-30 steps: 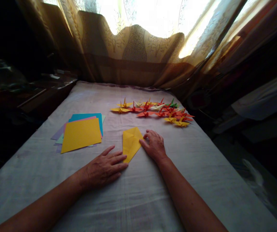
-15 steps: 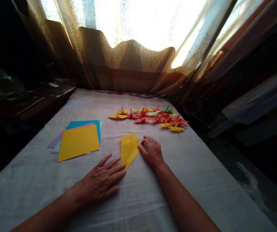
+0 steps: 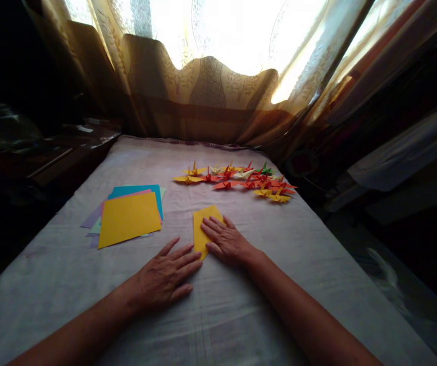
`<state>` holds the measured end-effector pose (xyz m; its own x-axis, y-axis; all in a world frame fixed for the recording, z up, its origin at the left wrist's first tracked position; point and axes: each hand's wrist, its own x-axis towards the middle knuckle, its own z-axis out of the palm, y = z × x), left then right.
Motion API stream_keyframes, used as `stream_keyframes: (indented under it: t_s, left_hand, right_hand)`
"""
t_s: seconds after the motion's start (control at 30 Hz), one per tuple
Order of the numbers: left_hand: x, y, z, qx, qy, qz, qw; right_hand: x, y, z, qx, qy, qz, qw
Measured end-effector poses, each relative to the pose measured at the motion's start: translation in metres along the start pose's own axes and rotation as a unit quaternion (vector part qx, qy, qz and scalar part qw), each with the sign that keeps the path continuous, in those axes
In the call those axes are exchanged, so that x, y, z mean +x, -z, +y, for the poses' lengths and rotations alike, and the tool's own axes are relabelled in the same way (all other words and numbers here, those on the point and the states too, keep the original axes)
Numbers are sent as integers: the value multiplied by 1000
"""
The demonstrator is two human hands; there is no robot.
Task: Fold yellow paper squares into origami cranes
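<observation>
A folded yellow paper [image 3: 199, 229] lies on the cloth-covered table [image 3: 241, 305] in front of me. My right hand [image 3: 226, 241] lies flat on it with fingers stretched out, covering its right half. My left hand [image 3: 168, 274] rests flat on the cloth just below and left of the paper, fingers spread, fingertips near the paper's lower point. Neither hand grips anything.
A stack of coloured paper sheets [image 3: 129, 216], yellow on top, lies to the left. A row of several folded paper cranes [image 3: 237, 180] stands further back. Curtains [image 3: 211, 86] hang behind the table. Dark furniture sits on both sides.
My right hand slid left from the paper's right edge onto the paper and now presses flat on it. My left hand stayed almost still.
</observation>
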<state>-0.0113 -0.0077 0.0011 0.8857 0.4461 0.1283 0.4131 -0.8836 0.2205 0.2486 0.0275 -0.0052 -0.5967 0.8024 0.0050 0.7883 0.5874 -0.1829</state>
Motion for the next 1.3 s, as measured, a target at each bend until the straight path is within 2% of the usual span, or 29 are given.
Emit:
stream_keyframes:
  t_s: [0.1, 0.33, 0.7, 0.87, 1.07, 1.3]
  left_hand:
    - [-1, 4, -1, -4, -13, 8, 1000]
    - [-2, 9, -1, -17, -20, 29, 999]
    - [-1, 7, -3, -24, -17, 65, 997]
    - [-3, 2, -5, -23, -19, 95, 995]
    - [-2, 5, -3, -12, -31, 128, 991]
    - [-3, 4, 2, -35, -11, 114, 993]
  right_hand:
    - [3, 4, 0, 8, -11, -35, 999]
    - [3, 5, -1, 9, -26, -44, 999]
    - [1, 0, -12, 25, -56, -6, 998]
    - [1, -2, -24, 27, -81, 11, 996]
    - [1, -4, -32, 36, -103, 16, 994]
    - [2, -4, -32, 37, -107, 7, 994]
